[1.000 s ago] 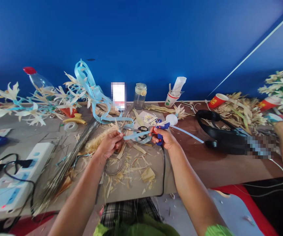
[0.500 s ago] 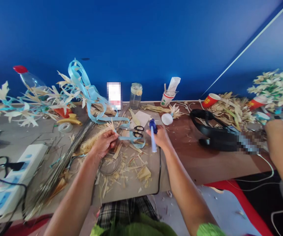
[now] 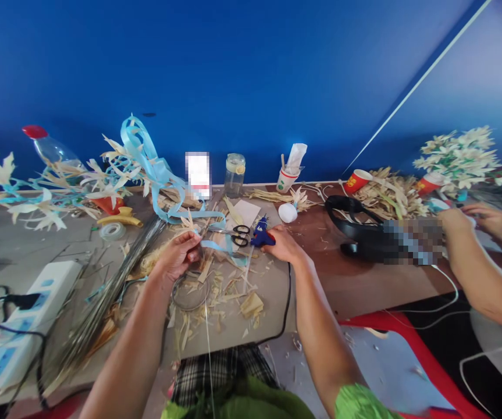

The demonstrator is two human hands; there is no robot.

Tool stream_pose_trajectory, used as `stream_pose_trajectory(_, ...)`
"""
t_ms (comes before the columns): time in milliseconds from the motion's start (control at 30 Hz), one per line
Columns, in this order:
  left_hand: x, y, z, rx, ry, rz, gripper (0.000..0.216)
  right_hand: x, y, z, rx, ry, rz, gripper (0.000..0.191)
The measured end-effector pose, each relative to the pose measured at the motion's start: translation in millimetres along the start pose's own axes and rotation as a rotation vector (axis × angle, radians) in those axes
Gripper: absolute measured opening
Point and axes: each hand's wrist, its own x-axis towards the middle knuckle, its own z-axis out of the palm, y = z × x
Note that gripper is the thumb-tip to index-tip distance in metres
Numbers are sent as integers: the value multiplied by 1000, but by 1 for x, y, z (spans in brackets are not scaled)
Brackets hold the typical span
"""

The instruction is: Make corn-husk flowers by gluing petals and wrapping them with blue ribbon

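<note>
My left hand (image 3: 181, 254) is closed in a pinch on a small pale husk flower (image 3: 188, 220). A light-blue ribbon (image 3: 216, 245) trails from those fingertips to the right. My right hand (image 3: 284, 243) grips the handle of a dark-blue hot glue gun (image 3: 260, 231), just above the tabletop or resting on it; I cannot tell which. A translucent glue stick (image 3: 247, 269) points down from the gun toward me. Black-handled scissors (image 3: 241, 235) lie between my hands, their blades partly under pale scraps.
Husk scraps and a wire ring (image 3: 191, 293) litter the table before me. Wire stems (image 3: 115, 285), a tape roll (image 3: 111, 229) and a power strip (image 3: 28, 326) lie left. A bottle (image 3: 235, 176) and paper cup (image 3: 287, 180) stand behind. Another person's arm (image 3: 477, 273) works at right.
My right hand has tipped the glue gun over to the left, toward the scissors. My left hand keeps its pinch on the husk flower. The view has turned slightly to the right.
</note>
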Motion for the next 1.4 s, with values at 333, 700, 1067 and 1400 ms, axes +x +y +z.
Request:
stream_pose_trajectory(333,-9,17,3,-219,38,201,22,-13,-12,-10,-142,-50,114,37)
stream_pose_trajectory(700,-5,0,11,74,-41,144,24,13,-85,3,-209,-8,-102,33)
stream_pose_trajectory(1067,-9,4,8,-91,26,16,27,21,-95,7,-388,-120,-190,38)
stream_pose_trajectory(1400,-8,4,11,-62,76,35,28,15,-49,-13,736,8,-50,55)
